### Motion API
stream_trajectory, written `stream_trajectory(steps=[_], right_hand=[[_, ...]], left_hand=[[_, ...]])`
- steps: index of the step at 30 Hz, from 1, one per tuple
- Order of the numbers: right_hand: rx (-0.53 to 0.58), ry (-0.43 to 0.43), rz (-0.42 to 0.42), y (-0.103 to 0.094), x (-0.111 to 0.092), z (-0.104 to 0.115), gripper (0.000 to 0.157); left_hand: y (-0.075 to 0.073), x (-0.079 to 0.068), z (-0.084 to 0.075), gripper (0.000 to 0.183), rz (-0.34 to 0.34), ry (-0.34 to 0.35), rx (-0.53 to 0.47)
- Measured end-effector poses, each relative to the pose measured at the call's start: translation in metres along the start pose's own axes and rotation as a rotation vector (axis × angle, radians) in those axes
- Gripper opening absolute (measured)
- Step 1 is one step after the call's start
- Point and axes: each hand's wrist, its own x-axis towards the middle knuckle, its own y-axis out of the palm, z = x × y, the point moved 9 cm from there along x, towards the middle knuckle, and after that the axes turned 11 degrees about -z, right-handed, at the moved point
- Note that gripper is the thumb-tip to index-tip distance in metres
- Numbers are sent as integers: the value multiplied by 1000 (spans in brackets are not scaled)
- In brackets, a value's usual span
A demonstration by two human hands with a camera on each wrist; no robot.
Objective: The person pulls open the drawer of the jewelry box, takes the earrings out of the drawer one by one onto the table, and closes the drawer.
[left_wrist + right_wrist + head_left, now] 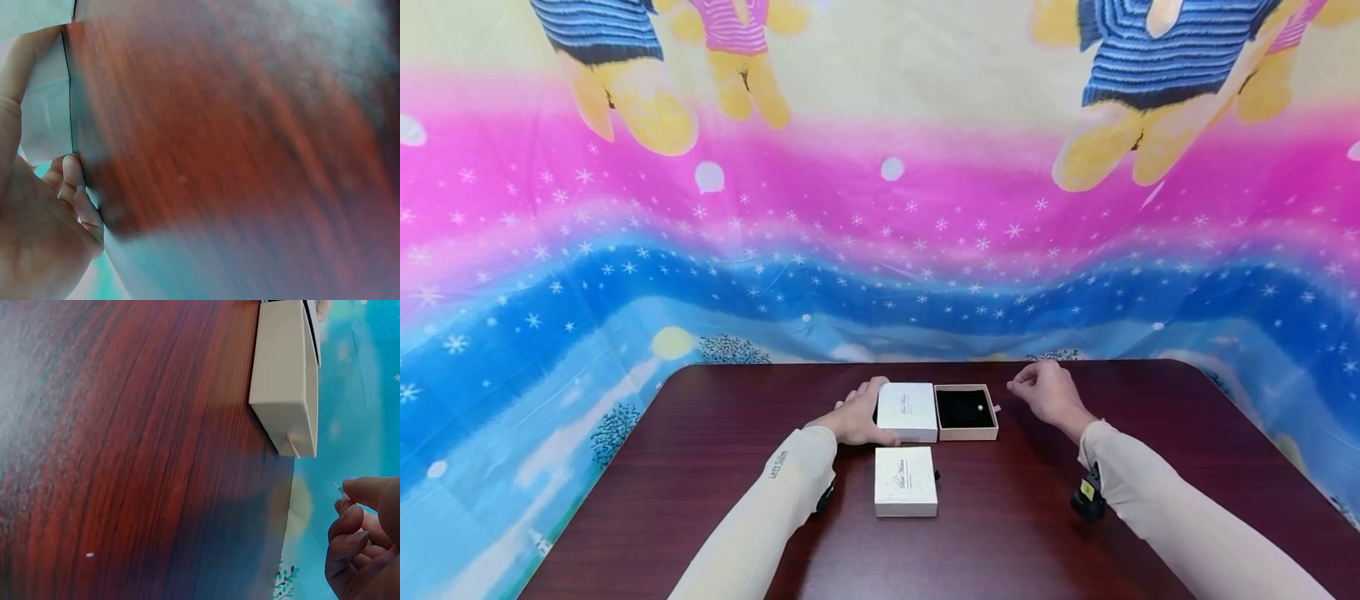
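Observation:
My left hand (pixel 857 414) grips the white lidded box sleeve (pixel 907 408) from its left side, thumb at the near edge and fingers at the far edge. The sleeve's pale wall (pixel 49 115) shows between thumb and fingers in the left wrist view. Out of its right side extends a drawer (pixel 946 435) with a black lining (pixel 958 410), where a small white pearl-like stud (pixel 981 408) sits. To the right, above the table, my right hand (pixel 1049 392) pinches a tiny stud earring (pixel 338 486) between thumb and forefinger, its thin pin pointing out.
A second white box (pixel 906 482), closed and with a dark tab at its right, lies nearer me. The dark red wooden table (pixel 737 483) ends at a patterned cloth backdrop (pixel 880 208). One small white speck (pixel 90 554) lies on the tabletop in the right wrist view.

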Motion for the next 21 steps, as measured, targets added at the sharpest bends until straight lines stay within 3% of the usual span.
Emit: stream_trajectory(steps=[21], right_hand=[[-46,47,14,2,-3,-31,19]], left_hand=[[-5,-5,-6,111,-2,4,-8]])
